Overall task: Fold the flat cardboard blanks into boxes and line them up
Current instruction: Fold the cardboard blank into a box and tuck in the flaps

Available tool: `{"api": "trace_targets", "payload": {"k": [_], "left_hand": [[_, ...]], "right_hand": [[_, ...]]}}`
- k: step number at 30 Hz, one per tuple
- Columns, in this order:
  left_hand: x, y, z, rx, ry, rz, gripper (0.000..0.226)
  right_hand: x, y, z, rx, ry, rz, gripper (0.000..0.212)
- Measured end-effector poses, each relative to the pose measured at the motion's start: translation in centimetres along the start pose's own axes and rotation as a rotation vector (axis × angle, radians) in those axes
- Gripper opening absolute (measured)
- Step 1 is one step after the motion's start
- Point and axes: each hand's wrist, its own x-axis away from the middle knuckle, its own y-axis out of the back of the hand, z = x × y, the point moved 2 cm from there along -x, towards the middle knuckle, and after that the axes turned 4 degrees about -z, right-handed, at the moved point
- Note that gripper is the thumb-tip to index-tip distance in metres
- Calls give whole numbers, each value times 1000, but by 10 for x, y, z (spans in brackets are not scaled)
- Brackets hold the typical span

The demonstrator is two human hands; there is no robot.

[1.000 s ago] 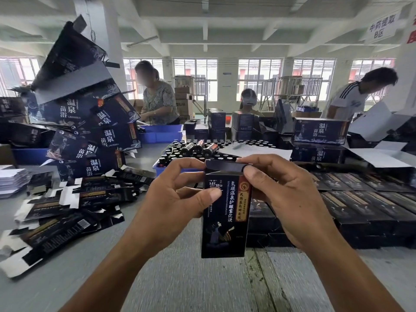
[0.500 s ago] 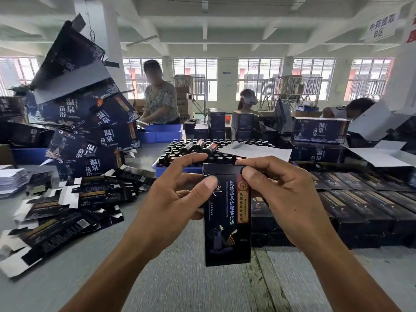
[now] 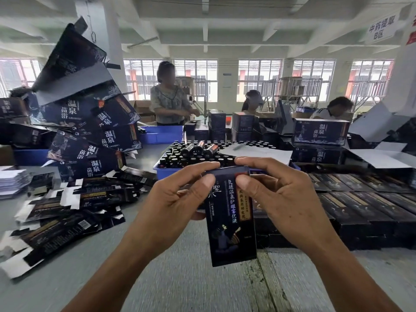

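Observation:
I hold a small dark box [image 3: 233, 230] with gold and blue print upright above the grey table [image 3: 180, 278]. My left hand [image 3: 177, 199] grips its upper left side, thumb on the front face and forefinger over the top flap. My right hand [image 3: 276, 197] grips the upper right side, thumb on the front and forefinger on the top flap, which lies folded down. Flat dark blanks [image 3: 65, 212] lie scattered on the table to the left. Rows of folded boxes [image 3: 364, 208] lie lined up on the right.
A leaning heap of larger dark blue cartons [image 3: 90, 131] stands at the left. A blue tray of small dark bottles [image 3: 202, 154] sits behind my hands. White sheets [image 3: 13, 181] are stacked at far left. Three people work at the far side of the table.
The top flap has gone from raised to folded down over the box, both forefingers closing over it. The box has dropped slightly lower. The person at far right has bent down.

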Motion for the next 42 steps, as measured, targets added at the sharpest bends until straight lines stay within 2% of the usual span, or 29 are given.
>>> {"api": "trace_targets", "payload": {"k": [9, 15, 20, 24, 26, 27, 30, 32, 38, 42], "left_hand": [[0, 0, 1, 26, -27, -29, 31], [-1, -1, 6, -32, -15, 72, 46], [-8, 8, 18, -155, 50, -17, 38], [-16, 21, 29, -87, 159, -172, 33], [-18, 26, 30, -66, 162, -233, 31], [-18, 27, 30, -58, 161, -260, 29], [-18, 30, 34, -41, 196, -310, 24], [-20, 32, 38, -55, 236, -321, 25], [-23, 35, 52, -97, 429, -215, 28], [-21, 36, 62, -218, 489, -79, 35]], "right_hand": [[-1, -1, 4, -7, 44, -48, 20], [-2, 3, -4, -29, 26, -143, 15], [-11, 23, -4, 28, 40, -326, 15], [-11, 36, 1, 29, 67, -408, 13], [-9, 31, 3, 172, 48, -317, 11], [-6, 23, 2, 271, 25, -220, 18], [7, -15, -6, 554, 3, 152, 52], [17, -40, -15, 720, 47, 296, 68], [30, -64, -30, 752, 137, 319, 74], [35, -75, -42, 847, 116, 341, 61]]}}
